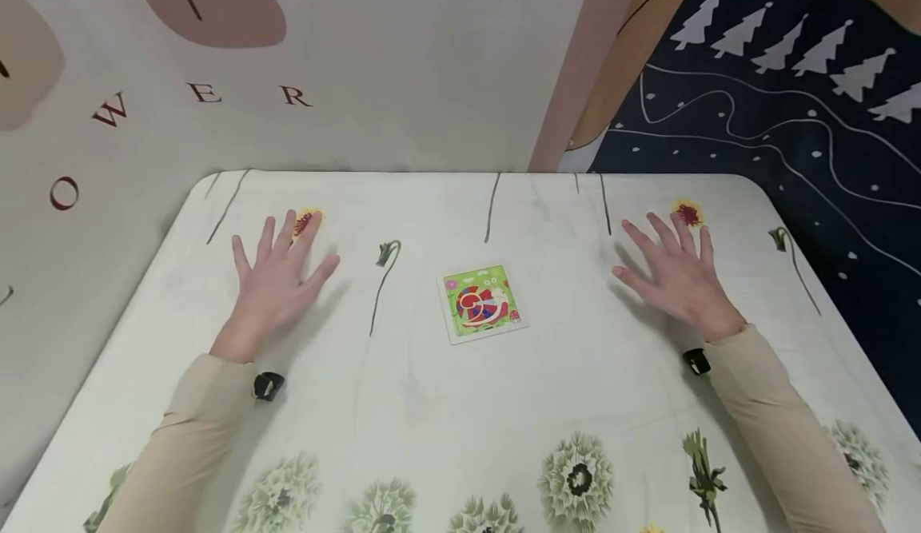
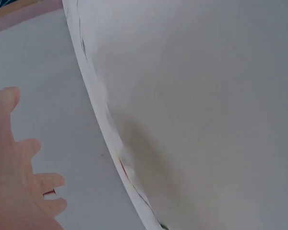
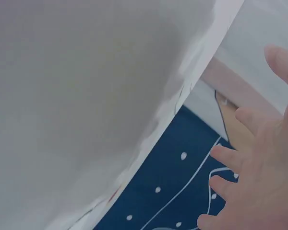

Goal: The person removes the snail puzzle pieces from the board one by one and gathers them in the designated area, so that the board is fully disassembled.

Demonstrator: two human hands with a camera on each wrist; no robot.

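Note:
A small square picture puzzle (image 1: 484, 303) with a colourful snail on a green ground and a pale border lies on the table, between the two hands. My left hand (image 1: 275, 281) is spread over the left part of the table, fingers straight and holding nothing. To the right of the puzzle, my right hand (image 1: 678, 277) is likewise spread with nothing in it. In the left wrist view the left hand (image 2: 19, 167) shows at the left edge, fingers apart. The right wrist view has the right hand (image 3: 259, 158) at its right side, fingers apart.
A white cloth printed with flowers covers the table (image 1: 432, 405). Behind it hangs a pale backdrop (image 1: 403, 61) with letters, and at the right a dark blue one (image 1: 777, 133) with white trees. Each sleeve carries a black wrist device, such as the left one (image 1: 269, 387).

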